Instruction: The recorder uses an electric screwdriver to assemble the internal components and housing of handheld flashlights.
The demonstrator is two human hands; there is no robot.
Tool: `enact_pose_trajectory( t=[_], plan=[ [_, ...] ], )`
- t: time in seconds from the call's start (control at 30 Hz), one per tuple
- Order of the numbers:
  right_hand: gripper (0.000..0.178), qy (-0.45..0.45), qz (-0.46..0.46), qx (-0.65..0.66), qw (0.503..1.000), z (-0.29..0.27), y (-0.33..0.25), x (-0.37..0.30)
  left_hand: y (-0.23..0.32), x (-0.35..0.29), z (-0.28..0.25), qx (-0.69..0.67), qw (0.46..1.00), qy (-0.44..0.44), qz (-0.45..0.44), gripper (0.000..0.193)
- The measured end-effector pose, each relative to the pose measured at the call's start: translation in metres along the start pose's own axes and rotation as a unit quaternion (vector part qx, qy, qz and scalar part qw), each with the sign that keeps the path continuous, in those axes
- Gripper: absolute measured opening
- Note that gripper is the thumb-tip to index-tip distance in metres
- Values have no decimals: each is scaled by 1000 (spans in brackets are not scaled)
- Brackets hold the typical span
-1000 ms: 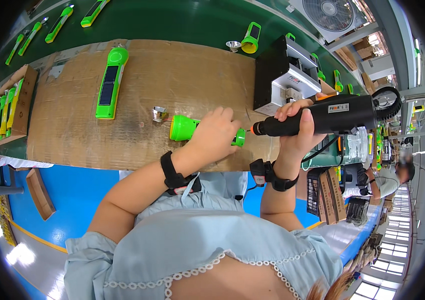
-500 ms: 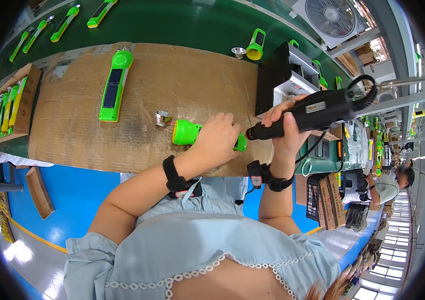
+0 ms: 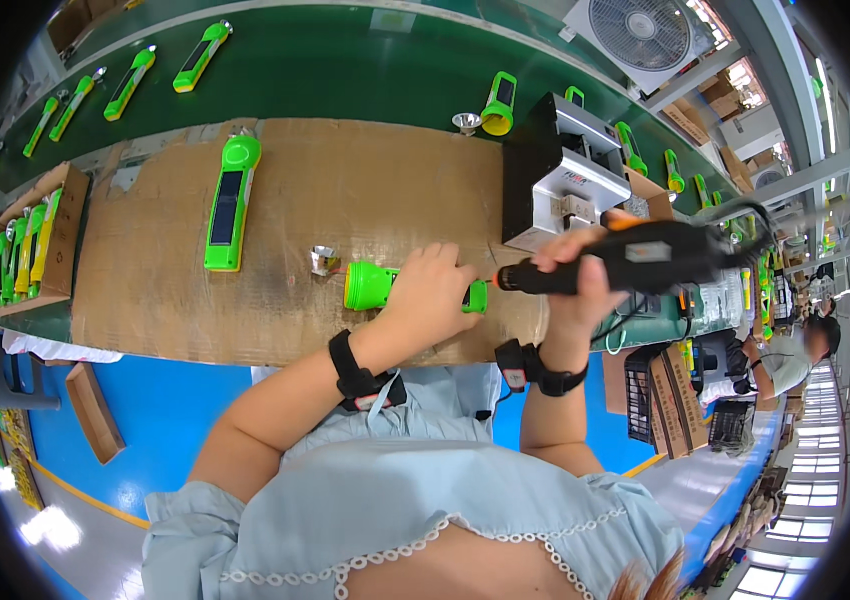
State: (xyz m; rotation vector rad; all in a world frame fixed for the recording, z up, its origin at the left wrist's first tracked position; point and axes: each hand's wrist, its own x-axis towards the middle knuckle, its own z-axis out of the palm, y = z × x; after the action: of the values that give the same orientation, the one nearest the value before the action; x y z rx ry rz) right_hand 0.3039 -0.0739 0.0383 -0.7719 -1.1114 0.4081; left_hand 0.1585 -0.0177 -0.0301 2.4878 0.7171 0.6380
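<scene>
My left hand (image 3: 429, 290) is closed over a green flashlight (image 3: 369, 286) that lies on its side on the cardboard sheet (image 3: 345, 190). The flashlight's wide head points left, and a loose silver reflector (image 3: 324, 261) sits just off that end. In my right hand (image 3: 577, 290) is a black electric screwdriver (image 3: 635, 262), gripped near its front and held roughly level. Its tip touches or nearly touches the flashlight's right end; I cannot tell which. Another green flashlight with a dark solar panel (image 3: 231, 205) lies farther back on the left.
A black and silver machine (image 3: 563, 175) stands behind my right hand. A cardboard box of flashlights (image 3: 63, 245) is at the left. Several flashlights rest on the green surface (image 3: 345, 75) beyond, below a fan (image 3: 640, 32). A person (image 3: 793, 360) sits far right.
My head view has shifted, so the bench appears lower. The screwdriver is now more level and its tip is closer to the flashlight's end. My left hand keeps its hold.
</scene>
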Motion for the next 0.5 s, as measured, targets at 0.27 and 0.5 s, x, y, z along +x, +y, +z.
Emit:
enact_pose_trajectory(
  t=[0.27, 0.5],
  plan=[
    [54, 129, -170, -100, 972, -38, -27, 51, -2, 5, 12, 25, 993, 3, 112, 42],
    [49, 141, -150, -176, 963, -53, -5, 71, -2, 5, 11, 28, 993, 0, 116, 43]
  ],
)
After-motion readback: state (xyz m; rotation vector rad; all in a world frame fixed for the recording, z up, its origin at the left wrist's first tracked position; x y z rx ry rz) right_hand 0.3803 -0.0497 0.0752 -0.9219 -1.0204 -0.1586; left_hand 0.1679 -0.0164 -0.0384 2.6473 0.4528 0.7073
